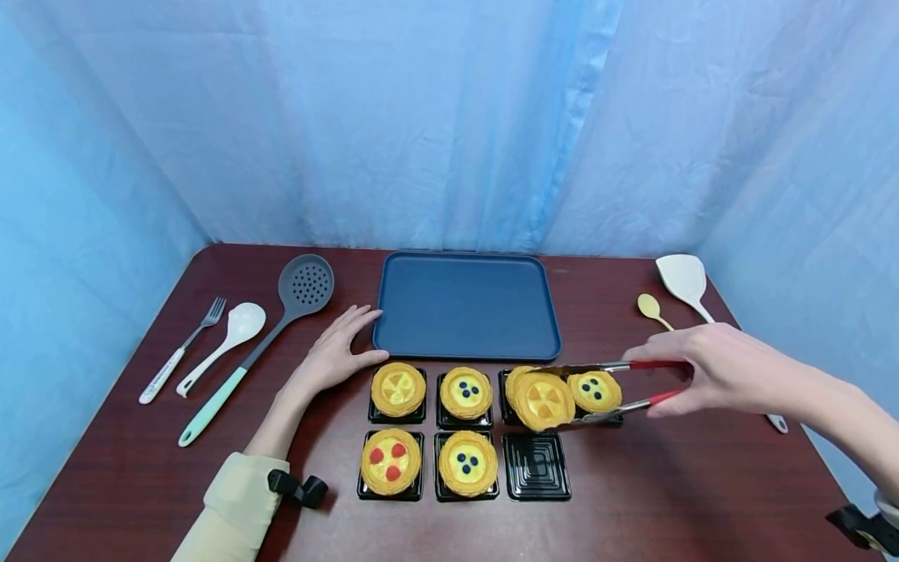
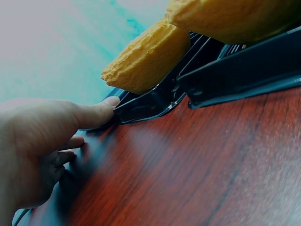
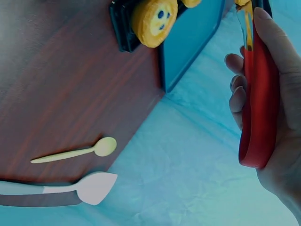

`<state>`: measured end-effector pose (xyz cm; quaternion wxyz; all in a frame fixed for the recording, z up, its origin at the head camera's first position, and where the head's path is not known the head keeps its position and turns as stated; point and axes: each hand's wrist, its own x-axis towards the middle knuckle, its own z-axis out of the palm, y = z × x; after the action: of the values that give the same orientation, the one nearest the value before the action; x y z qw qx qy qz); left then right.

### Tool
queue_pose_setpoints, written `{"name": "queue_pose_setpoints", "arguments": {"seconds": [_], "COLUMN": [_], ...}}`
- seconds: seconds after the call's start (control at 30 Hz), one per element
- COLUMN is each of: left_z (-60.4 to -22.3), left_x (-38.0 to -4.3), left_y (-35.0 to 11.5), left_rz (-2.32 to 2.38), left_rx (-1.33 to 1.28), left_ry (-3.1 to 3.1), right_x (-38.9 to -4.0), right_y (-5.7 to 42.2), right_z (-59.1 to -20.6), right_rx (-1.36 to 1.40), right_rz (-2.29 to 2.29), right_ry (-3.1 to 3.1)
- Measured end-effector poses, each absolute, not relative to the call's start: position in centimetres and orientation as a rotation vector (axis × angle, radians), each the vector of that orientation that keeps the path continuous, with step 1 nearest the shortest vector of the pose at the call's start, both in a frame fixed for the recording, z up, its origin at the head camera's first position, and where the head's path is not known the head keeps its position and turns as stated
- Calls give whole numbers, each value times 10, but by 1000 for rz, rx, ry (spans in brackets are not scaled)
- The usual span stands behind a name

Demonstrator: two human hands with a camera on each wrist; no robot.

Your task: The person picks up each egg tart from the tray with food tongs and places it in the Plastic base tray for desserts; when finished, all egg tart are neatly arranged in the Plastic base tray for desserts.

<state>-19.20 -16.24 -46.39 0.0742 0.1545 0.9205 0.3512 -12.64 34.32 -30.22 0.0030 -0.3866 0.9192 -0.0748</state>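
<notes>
My right hand (image 1: 726,371) grips red-handled tongs (image 1: 656,364). Between the tong tips is a yellow tart (image 1: 543,402) with wedge-shaped pieces on top, overlapping another tart behind it in the head view. Just right of it, a tart with dark berries (image 1: 595,390) sits on a black base. My left hand (image 1: 337,351) lies on the table with fingers extended, fingertips at the left rim of the blue tray (image 1: 467,304). In the left wrist view, its thumb reaches the corner of a black square base (image 2: 155,101) under a tart (image 2: 148,59).
Two rows of black bases hold more tarts, some with dark berries, one with red pieces (image 1: 391,462). One base (image 1: 537,466) in the front row is bare. A fork (image 1: 184,347), white spoon (image 1: 235,332) and slotted skimmer (image 1: 306,285) lie left; a yellow spoon (image 1: 649,306) and white turner (image 1: 683,277) right.
</notes>
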Motion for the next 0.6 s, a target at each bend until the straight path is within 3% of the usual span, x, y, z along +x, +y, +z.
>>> {"name": "queue_pose_setpoints", "arguments": {"seconds": [0.6], "left_z": [-463], "left_x": [-193], "left_y": [-163], "left_rz": [1049], "left_rx": [459], "left_ry": [2755], "right_x": [-121], "right_y": [338], "right_z": [-329], "right_rx": [-1317], "right_rz": [-255], "right_ry": [2657]}}
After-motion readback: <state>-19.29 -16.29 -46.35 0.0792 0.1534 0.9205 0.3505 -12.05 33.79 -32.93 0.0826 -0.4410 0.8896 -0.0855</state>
